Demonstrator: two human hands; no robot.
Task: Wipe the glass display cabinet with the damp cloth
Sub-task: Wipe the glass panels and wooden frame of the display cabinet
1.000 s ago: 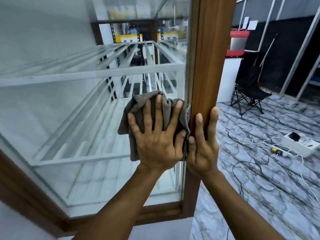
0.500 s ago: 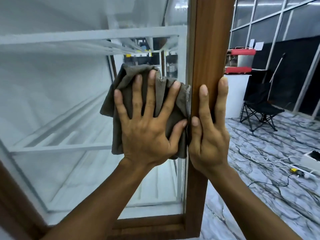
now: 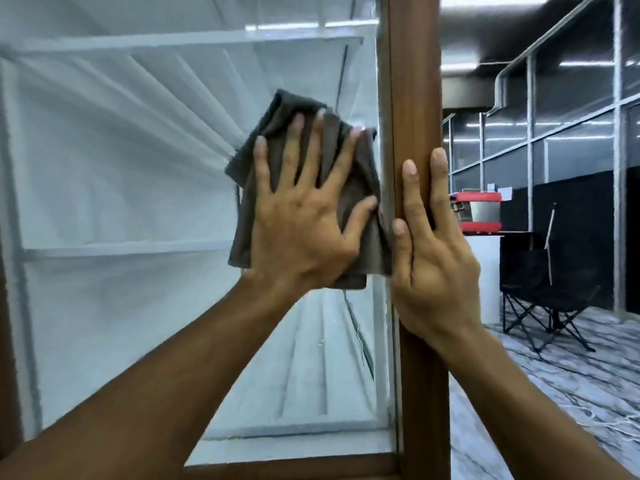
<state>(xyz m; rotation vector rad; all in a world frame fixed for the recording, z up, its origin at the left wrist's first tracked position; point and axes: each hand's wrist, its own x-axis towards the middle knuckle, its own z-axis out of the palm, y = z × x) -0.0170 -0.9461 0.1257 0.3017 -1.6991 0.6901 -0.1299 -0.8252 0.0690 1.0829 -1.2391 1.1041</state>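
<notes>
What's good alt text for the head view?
A person's left hand presses a grey-brown cloth flat against the glass pane of a display cabinet, fingers spread, beside its wooden corner post. The right hand braces on that post. White shelves show behind the glass; a folding chair stands at right.

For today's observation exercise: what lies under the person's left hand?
A brown cloth, pressed flat against the cabinet glass by the left hand. The hand and cloth hide the glass beneath them.
</notes>
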